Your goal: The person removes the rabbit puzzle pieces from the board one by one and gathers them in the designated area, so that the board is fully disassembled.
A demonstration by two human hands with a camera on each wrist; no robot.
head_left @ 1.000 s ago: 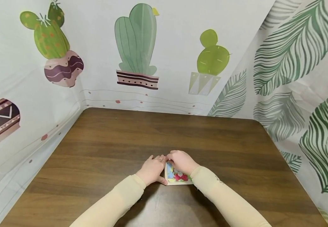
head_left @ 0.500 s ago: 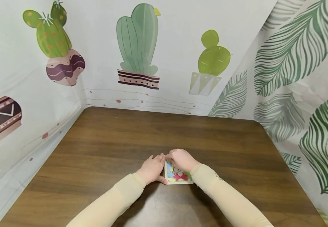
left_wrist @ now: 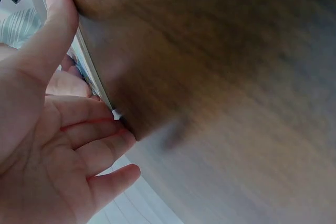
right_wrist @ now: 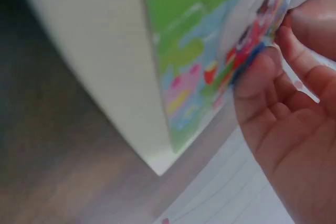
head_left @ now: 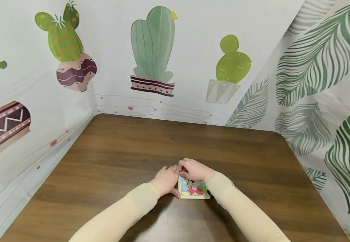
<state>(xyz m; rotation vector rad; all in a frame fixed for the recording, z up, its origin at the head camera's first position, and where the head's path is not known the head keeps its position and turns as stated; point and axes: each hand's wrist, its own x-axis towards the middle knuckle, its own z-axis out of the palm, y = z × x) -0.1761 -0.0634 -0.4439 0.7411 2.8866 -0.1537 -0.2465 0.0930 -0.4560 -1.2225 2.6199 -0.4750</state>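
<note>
The left grip [head_left: 165,180] has its fingers extended, clasping nothing, thumb touching the near left corner of a pale-rimmed tray [right_wrist: 105,51]; the right grip [head_left: 194,169] bends at the far left corner, and I cannot tell whether it pinches anything. One bench [head_left: 132,144] carries that single tray, about midway between its side edges. Inside lies one colourful picture [head_left: 195,191].

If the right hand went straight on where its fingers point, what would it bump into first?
Probably the left hand, just ahead of the right hand along the left side of the picture board. They look very close; whether they touch is unclear.
</note>
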